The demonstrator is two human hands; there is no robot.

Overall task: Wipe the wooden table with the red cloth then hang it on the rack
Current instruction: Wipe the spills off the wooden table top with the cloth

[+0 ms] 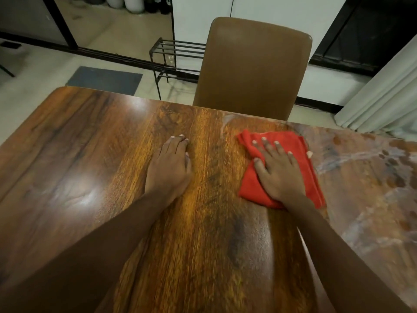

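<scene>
A brown chair (255,64) and grey mat (105,80) stand on pale floor (33,68).

Wooden table (90,154): bare surface runs wide to the left of the left hand (170,168) and in the strip between it and the right hand (279,175); both hands lie flat, forearms crossing the near half. Red cloth (248,186): flat under the right hand, near the far edge. Chair (255,68): tall back stands at the far edge, just beyond the cloth, barring passage there. Rack (176,55): on the floor behind, left of the chair, right end hidden by the chair back; open floor beyond the table's far-left edge. Curtain (383,105): hangs far right.
</scene>
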